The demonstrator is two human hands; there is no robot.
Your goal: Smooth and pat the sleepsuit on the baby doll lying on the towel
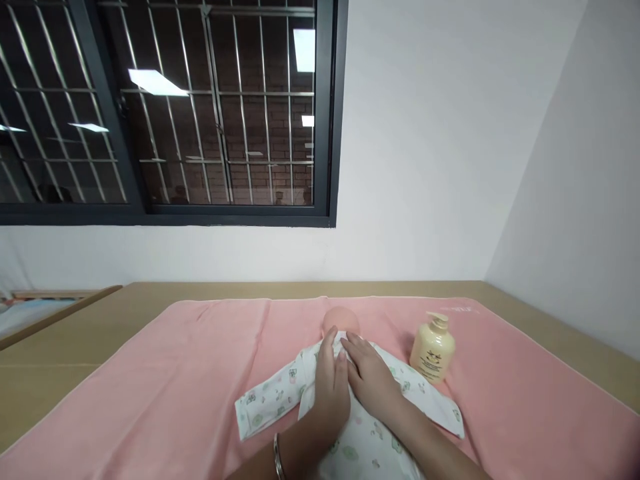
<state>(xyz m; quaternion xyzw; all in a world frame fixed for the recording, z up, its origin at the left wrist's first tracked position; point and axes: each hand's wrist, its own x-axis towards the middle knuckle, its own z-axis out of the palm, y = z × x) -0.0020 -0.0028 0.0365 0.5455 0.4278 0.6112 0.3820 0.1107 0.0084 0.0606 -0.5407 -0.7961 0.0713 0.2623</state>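
Note:
What looks like a baby doll lies on the pink mat, its smooth bald head (341, 320) pointing away from me. It wears a white printed long-sleeved outfit (370, 443), with both sleeves spread out to the sides. My left hand (331, 380) rests on the upper chest, fingers stretched out and held close together. Beside it, my right hand (373, 377) lies on the chest with its fingers extended, angled toward the left one. Neither hand grips anything that I can see. A pale yellow pump bottle (433, 350) stands to the right, past the doll's right-hand sleeve.
The pink mat (190, 387) has a few creases and covers most of the wooden tabletop (65, 377). Behind it rises a white wall (425, 167) with a dark-framed, barred window (225, 213). A silver bangle (279, 457) circles my left wrist.

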